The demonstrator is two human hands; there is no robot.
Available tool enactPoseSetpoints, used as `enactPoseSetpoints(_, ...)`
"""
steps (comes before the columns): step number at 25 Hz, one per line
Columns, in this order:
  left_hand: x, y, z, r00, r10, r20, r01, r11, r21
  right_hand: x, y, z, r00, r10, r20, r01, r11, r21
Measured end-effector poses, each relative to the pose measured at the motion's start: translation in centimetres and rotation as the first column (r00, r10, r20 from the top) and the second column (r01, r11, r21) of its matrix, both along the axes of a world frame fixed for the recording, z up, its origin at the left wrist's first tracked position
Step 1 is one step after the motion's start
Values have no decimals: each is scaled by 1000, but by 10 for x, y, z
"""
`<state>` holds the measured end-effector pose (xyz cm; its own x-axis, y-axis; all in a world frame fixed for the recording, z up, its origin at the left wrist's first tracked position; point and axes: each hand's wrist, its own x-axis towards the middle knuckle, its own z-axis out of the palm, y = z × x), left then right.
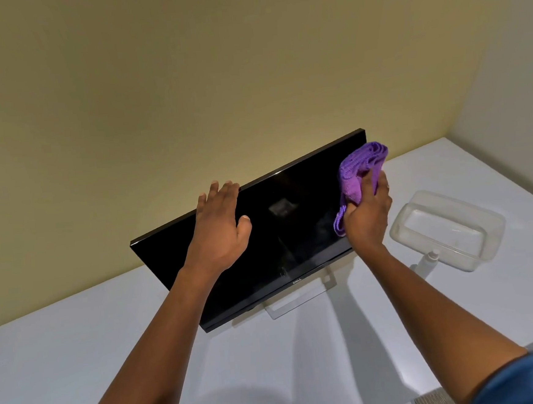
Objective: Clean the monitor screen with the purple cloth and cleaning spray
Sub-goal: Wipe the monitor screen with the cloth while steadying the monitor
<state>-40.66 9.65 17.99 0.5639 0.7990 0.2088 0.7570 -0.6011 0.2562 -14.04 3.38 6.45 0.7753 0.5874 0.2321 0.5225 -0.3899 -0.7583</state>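
Observation:
A black monitor stands on a white desk, its dark screen facing me. My left hand grips the monitor's top edge, fingers over the rim and thumb on the screen. My right hand holds the bunched purple cloth against the screen's right side, near the right edge. A small white spray bottle stands on the desk to the right of the monitor, partly behind my right forearm.
A clear plastic container sits on the desk at the right, just behind the spray bottle. A yellowish wall rises close behind the monitor. The desk's near right corner ends at around.

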Motion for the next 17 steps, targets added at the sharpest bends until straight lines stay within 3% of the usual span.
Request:
enactPoseSetpoints(8, -1, -1, -6, 995, -13, -100, 20, 997, 70, -34, -23, -41, 951, -58, -305, 70, 997, 30)
enactPoseSetpoints(11, 6, -1, -4, 991, -14, -130, 23, 997, 69, -53, -14, -28, 963, -43, -267, 53, 998, 28)
enactPoseSetpoints(14, 19, 0, -3, 988, -43, -146, 52, 997, 64, -78, -6, -8, 969, 25, -247, 6, 992, 125)
enactPoseSetpoints(17, 36, 0, -2, 986, -62, -158, 73, 995, 63, -101, -1, 2, 993, 115, 17, -116, 990, 75)
